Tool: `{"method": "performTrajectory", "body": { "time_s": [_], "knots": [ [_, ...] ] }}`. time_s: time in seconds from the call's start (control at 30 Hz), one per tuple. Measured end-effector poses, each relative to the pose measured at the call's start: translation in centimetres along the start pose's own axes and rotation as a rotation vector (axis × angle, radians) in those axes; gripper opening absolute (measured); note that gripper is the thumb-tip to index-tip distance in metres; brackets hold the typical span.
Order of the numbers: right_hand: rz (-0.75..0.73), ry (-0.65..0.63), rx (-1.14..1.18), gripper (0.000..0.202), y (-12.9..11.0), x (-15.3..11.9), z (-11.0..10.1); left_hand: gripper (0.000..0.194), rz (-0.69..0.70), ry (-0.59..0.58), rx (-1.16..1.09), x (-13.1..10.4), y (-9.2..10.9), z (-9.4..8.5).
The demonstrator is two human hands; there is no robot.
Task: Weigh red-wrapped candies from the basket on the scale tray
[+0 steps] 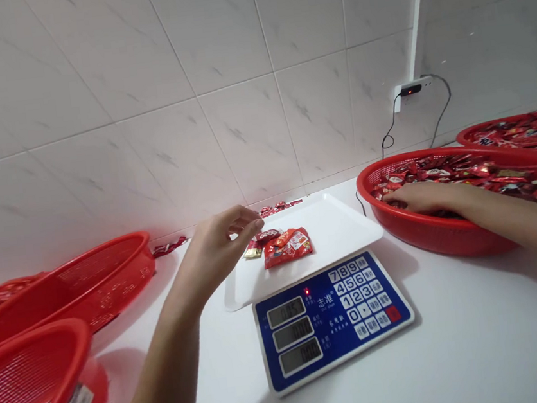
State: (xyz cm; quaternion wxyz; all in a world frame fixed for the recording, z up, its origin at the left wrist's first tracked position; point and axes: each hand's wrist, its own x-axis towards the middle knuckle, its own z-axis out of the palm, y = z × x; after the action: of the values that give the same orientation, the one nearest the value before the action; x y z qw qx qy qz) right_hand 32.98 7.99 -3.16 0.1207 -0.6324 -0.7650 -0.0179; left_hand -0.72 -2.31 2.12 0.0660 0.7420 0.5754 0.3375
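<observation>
My left hand [227, 242] hovers over the left side of the white weighing tray [336, 223], fingers loosely bent and thumb apart, with nothing visible in it. Just beside its fingertips lie several small wrapped packets [288, 248], mostly red, one with gold. The tray sits on a digital scale [333, 320] with a blue keypad panel and three displays; the top one seems to read 0.057. My right hand [411, 198] reaches into a red basket [441, 233] heaped with red wrapped packets [483, 170]. Its fingertips are hidden among them.
More red wrapped packets [281, 208] lie behind the tray by the tiled wall. On the left stand red baskets [111, 265], one nearer [79, 352] with a label. Another filled basket [469, 133] is at the far right. A power strip [414, 91] with cables hangs on the wall.
</observation>
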Motion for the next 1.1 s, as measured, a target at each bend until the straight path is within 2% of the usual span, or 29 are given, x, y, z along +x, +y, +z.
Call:
{"method": "performTrajectory", "body": {
  "time_s": [0.07, 0.13, 0.17, 0.23, 0.3, 0.33, 0.37, 0.43, 0.5, 0.57, 0.6, 0.67, 0.8, 0.9, 0.97, 1.03, 1.1],
  "knots": [
    [-0.011, -0.105, 0.014, 0.03, 0.2, 0.2, -0.2, 0.028, -0.005, -0.02, 0.006, 0.1, -0.1, 0.3],
    [0.013, -0.092, -0.005, 0.022, 0.5, 0.6, -0.7, 0.029, 0.005, -0.024, 0.012, 0.1, -0.2, 0.3],
    [0.036, -0.037, -0.012, 0.021, 0.6, 0.7, -1.1, 0.029, 0.014, -0.021, 0.012, 0.1, -0.3, 0.3],
    [0.087, 0.155, 0.073, 0.022, 0.3, 0.8, -2.1, 0.03, 0.03, -0.003, 0.003, 0.1, -0.4, 0.1],
    [0.117, 0.352, 0.359, 0.019, -1.0, 0.5, -3.1, 0.031, 0.033, 0.02, -0.022, 0.0, -0.3, 0.0],
    [0.1, 0.396, 0.565, 0.015, -2.1, 0.2, -3.5, 0.032, 0.03, 0.024, -0.049, -0.1, -0.1, 0.0],
    [0.07, 0.378, 0.792, 0.011, -3.5, -0.3, -3.7, 0.033, 0.025, 0.015, -0.087, -0.2, 0.2, 0.0],
    [-0.092, 0.157, 1.143, 0.011, -7.0, -1.3, -3.5, 0.035, 0.03, -0.042, -0.164, -0.4, 0.8, 0.3],
    [-0.233, -0.052, 1.362, 0.013, -10.5, -2.4, -2.5, 0.036, 0.061, -0.122, -0.18, -0.6, 1.4, 0.7],
    [-0.313, -0.23, 1.5, 0.017, -13.3, -3.2, -1.0, 0.037, 0.091, -0.169, -0.118, -0.7, 1.6, 0.9],
    [-0.344, -0.274, 1.531, 0.017, -14.2, -3.6, -0.2, 0.037, 0.098, -0.177, -0.08, -0.6, 1.5, 1.0],
    [-0.382, -0.266, 1.547, 0.015, -14.8, -4.0, 1.2, 0.038, 0.103, -0.201, -0.036, -0.4, 1.2, 1.2],
    [-0.434, -0.23, 1.522, 0.018, -13.5, -4.3, 3.1, 0.034, 0.154, -0.231, -0.031, -0.1, 0.7, 1.8],
    [-0.412, -0.229, 1.517, 0.027, -12.5, -4.0, 3.3, 0.028, 0.156, -0.148, 0.014, 0.1, 0.6, 2.4],
    [-0.37, -0.242, 1.465, 0.037, -12.4, -3.3, 2.5, 0.021, 0.152, -0.041, 0.012, 0.1, 0.5, 2.5],
    [-0.332, -0.27, 1.41, 0.041, -12.6, -2.6, 0.8, 0.016, 0.204, 0.138, 0.04, 0.1, 0.5, 2.3],
    [-0.319, -0.296, 1.396, 0.036, -12.9, -2.0, -1.2, 0.012, 0.353, 0.341, 0.141, 0.1, 0.4, 2.0]
  ]
}}
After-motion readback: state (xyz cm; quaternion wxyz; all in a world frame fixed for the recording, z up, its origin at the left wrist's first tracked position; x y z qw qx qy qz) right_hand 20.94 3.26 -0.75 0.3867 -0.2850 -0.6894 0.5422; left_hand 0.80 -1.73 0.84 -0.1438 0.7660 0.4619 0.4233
